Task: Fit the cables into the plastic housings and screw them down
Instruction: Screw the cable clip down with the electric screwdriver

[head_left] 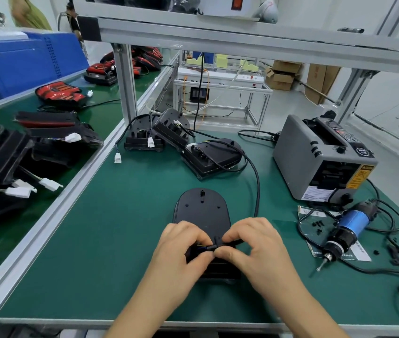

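- Left hand and right hand are meeting over the near end of the black housing.
- The housing is lying flat on the green bench, front and centre.
- Fingers are clamping on the cable. Left thumb and forefinger are pinching it from one side, right thumb and forefinger from the other, tips nearly touching.
- The hands are covering the seat point, so I can't tell how far in the cable is sitting.
- A black lead is running from behind the right hand and arcing up toward the back of the bench. Can't tell if it's the same cable.
- Three more housings are sitting at the back of the bench, wires trailing, with white connectors dangling off them.
- A grey tape dispenser is standing at right rear, well apart from the hands, with the arcing lead lying between it and the housing in work.
- An electric screwdriver is lying on its side to the right, bit pointing toward the near edge, resting on a printed sheet.
- Loose black screws are sitting on that sheet just beside the screwdriver.
- Its cords are looping over the right side of the bench.
- An aluminium frame post is standing at the back-left corner.
- A green conveyor is running along the left, carrying red-and-black assemblies.
- A blue machine is sitting beyond the conveyor.
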`<state>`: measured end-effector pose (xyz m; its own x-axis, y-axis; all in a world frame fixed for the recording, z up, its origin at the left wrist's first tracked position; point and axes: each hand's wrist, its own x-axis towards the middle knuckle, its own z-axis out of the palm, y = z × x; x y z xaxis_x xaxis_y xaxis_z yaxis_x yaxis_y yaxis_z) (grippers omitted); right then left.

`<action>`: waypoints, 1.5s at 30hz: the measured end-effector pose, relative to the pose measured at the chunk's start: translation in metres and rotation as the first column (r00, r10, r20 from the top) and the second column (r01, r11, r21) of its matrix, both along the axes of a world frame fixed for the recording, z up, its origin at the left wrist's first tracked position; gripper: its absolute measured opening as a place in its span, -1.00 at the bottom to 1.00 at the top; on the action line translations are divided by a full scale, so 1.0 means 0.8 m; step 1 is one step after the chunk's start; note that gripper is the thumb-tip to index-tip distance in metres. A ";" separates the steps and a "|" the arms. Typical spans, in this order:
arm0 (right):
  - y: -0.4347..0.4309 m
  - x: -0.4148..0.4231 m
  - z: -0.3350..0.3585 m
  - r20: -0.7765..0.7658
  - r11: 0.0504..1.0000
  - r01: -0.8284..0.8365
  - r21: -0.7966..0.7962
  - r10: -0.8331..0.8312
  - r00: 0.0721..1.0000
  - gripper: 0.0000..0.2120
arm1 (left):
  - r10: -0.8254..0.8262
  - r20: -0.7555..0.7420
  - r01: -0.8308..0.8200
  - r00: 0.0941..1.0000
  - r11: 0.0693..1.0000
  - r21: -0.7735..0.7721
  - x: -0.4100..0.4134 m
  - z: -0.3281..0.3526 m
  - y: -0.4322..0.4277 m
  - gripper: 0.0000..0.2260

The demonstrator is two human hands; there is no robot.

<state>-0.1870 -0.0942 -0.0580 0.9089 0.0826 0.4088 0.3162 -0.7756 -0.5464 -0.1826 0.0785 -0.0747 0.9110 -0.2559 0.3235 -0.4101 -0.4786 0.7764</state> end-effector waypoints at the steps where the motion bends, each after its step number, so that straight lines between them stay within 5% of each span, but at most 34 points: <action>1: -0.001 0.001 -0.001 -0.011 1.000 -0.010 0.007 0.010 1.000 -0.77 | -0.034 -0.025 0.034 0.999 0.999 0.005 0.002 0.002 0.003 -0.82; 7: -0.003 0.007 0.001 -0.065 0.999 -0.032 0.024 0.034 0.997 -0.74 | -0.280 -0.255 0.276 0.926 0.960 -0.051 0.024 0.022 0.027 -0.59; 23: -0.009 0.006 0.003 -0.208 0.976 -0.118 0.181 0.155 0.966 -0.79 | -0.158 0.372 0.160 0.915 0.987 0.028 0.020 -0.003 0.006 -0.88; 36: -0.022 0.003 0.005 -0.276 0.968 -0.171 0.181 0.217 0.936 -0.78 | -0.090 0.596 0.004 0.798 0.990 0.144 0.017 -0.024 0.004 -0.90; 41: -0.113 0.022 0.029 -0.146 0.979 0.191 0.067 -0.180 0.973 -0.73 | -0.061 0.602 0.001 0.796 0.995 0.100 0.015 -0.030 0.005 -0.94; 43: -0.162 0.035 0.039 -0.205 0.910 0.374 -0.177 -0.406 0.891 -0.79 | -0.056 0.600 0.002 0.798 0.996 0.090 0.015 -0.032 0.005 -0.95; 45: -0.194 0.046 0.036 -0.270 0.795 0.379 -0.473 -0.541 0.797 -0.88 | -0.054 0.598 0.006 0.800 0.997 0.082 0.015 -0.032 0.005 -0.94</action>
<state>-0.1504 -0.2495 -0.0289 0.9477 -0.3138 0.0580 -0.2996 -0.9375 -0.1769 -0.1703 0.0825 -0.1003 0.5326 -0.3244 0.7817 -0.7970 -0.5031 0.3342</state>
